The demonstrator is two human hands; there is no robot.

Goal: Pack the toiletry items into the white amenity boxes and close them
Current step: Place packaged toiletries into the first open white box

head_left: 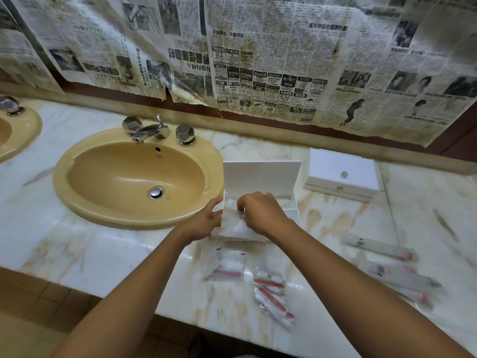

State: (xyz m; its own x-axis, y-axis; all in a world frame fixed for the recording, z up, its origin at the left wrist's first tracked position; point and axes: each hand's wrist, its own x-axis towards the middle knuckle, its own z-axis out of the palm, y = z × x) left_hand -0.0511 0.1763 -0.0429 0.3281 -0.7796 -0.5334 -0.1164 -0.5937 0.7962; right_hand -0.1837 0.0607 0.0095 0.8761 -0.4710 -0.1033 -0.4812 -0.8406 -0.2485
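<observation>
On the marble bench [335, 220], right of the yellow sink [134, 177], the packing looks partly done. Far right, a white amenity box [342, 174] sits shut, seemingly finished. The open box [260, 177], lid standing upright, lies just right of the sink, and both hands work at its left compartment. The left hand [206, 220] steadies a soft white packet [236, 226] at the box's near-left edge; the right hand [260, 211] has its grip pinched on the packet's top. Still loose: frosted sleeves [382, 248] near right and small sachets with red pieces [268, 285] nearest.
</observation>
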